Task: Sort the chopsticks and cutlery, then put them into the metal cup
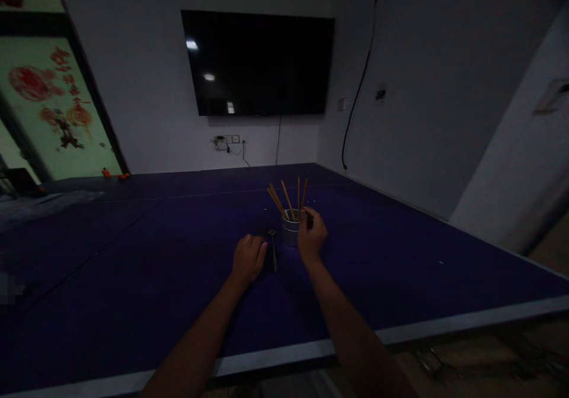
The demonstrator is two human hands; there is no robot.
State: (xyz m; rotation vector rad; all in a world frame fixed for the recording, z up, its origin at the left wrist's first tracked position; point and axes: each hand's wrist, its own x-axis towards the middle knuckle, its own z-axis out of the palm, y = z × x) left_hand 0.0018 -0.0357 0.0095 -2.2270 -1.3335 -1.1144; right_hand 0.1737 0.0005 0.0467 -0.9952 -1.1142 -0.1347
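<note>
Open bench all round, clutter only at centre

The bench lies bare toward the left, right and lower frame; at centre the cup of upright sticks and a spoon block passage.

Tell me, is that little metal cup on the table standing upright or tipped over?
Upright. The metal cup stands on its base on the table, with chopsticks fanning upward from its open top beside the right hand.

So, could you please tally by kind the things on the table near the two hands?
Wooden sticks standing in the cup: 5, as far as the dim picture shows
Metal cup, beside the right hand: 1
Slim spoon-like utensil lying flat beside the left hand: 1
Total: 7
</note>
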